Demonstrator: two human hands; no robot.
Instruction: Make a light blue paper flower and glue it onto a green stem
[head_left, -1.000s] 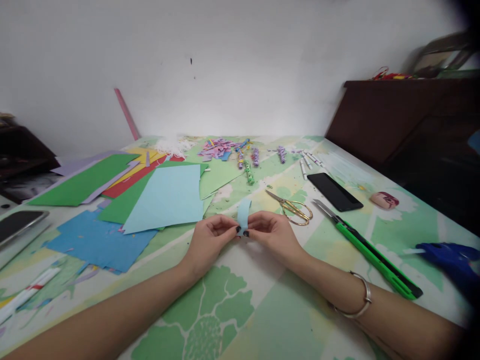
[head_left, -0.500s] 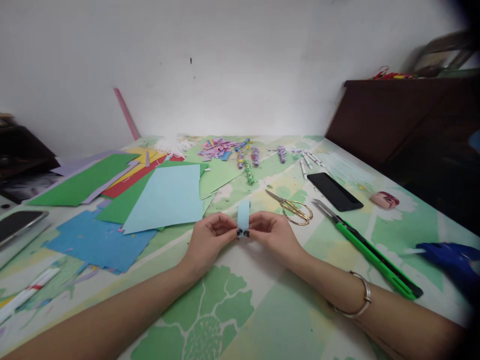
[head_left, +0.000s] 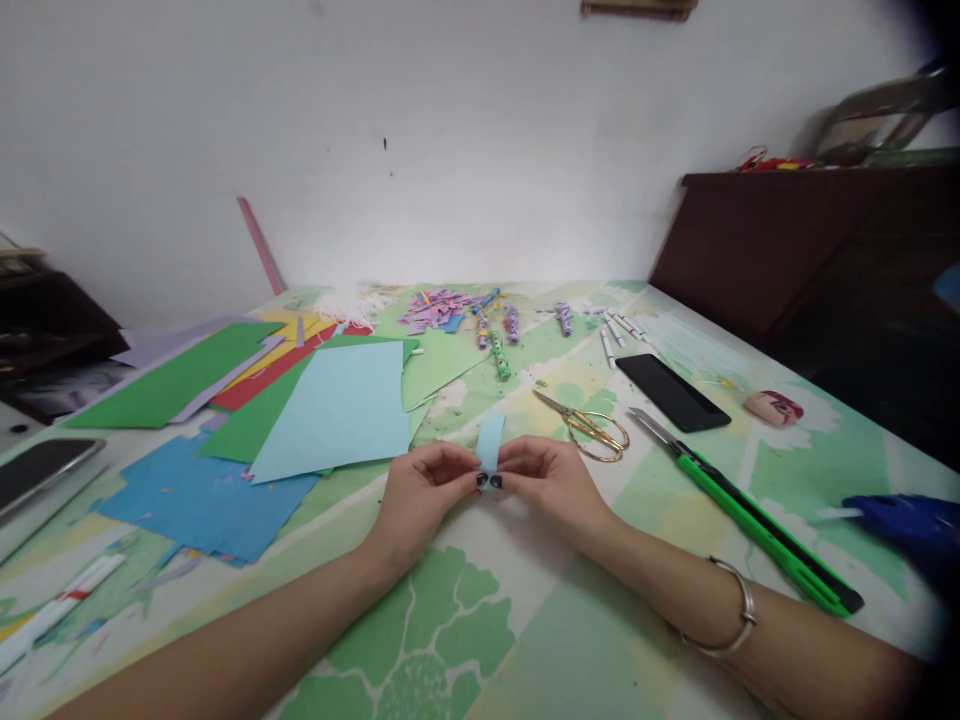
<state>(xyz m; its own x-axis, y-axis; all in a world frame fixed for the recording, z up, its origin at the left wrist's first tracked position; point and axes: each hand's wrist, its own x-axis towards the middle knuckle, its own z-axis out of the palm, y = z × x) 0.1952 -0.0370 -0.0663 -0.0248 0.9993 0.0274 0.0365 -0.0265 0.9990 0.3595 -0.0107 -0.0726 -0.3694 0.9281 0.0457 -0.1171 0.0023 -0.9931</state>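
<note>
A narrow light blue paper strip [head_left: 491,440] is pinched at its near end between both hands, its free end pointing away from me. My left hand [head_left: 424,490] grips it from the left with thumb and fingers closed. From the right, my right hand [head_left: 551,485] pinches the same end, the two thumb tips almost touching. The part of the strip under the fingers is hidden. Gold-handled scissors [head_left: 589,425] lie just beyond my right hand. A light blue paper sheet [head_left: 337,410] rests beyond my left hand, on top of green sheets.
To the right lie a green utility knife [head_left: 765,530] with its blade out, a black phone [head_left: 671,390], a computer mouse [head_left: 774,407] and a blue glue gun [head_left: 911,525]. Blue paper [head_left: 214,500] lies left. Patterned paper rolls [head_left: 500,355] and pink paper scraps [head_left: 439,310] are at the back.
The strip's free end, curled upward before, now leans away and slightly right, looking flatter. Both hands keep their pinch. The whole view has shifted a little.
</note>
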